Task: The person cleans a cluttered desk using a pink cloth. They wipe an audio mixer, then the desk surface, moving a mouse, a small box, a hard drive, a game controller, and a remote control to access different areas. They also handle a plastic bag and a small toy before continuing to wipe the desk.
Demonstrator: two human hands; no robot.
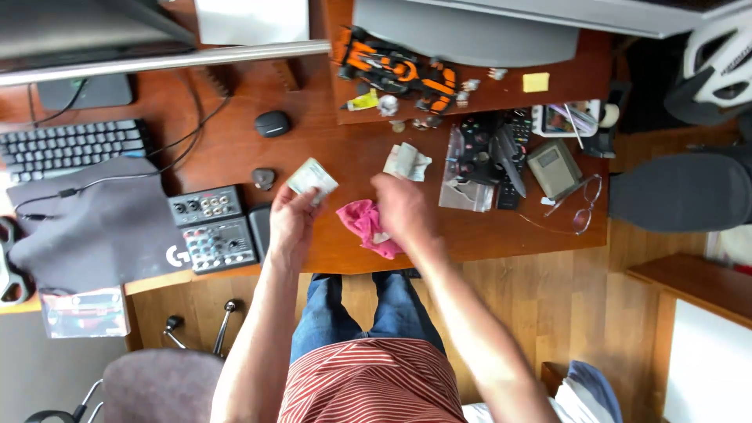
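Left hand (291, 219) pinching small packet (312, 178), right hand (401, 205) over pink cloth (368, 225) near desk edge (486, 252)

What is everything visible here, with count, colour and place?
desk: one, red-brown wood, across the top
small packet: one, pale, in the left hand
cloth: one, pink, on the desk by the right hand
crumpled paper: one, white, beyond the right hand
toy car: one, orange and black, on the raised shelf
keyboard: one, dark, far left
audio mixer: one, black, left of the hands
glasses: one pair, right desk edge
helmet: one, white, top right
left hand: holding the packet
right hand: above the cloth; grip hidden
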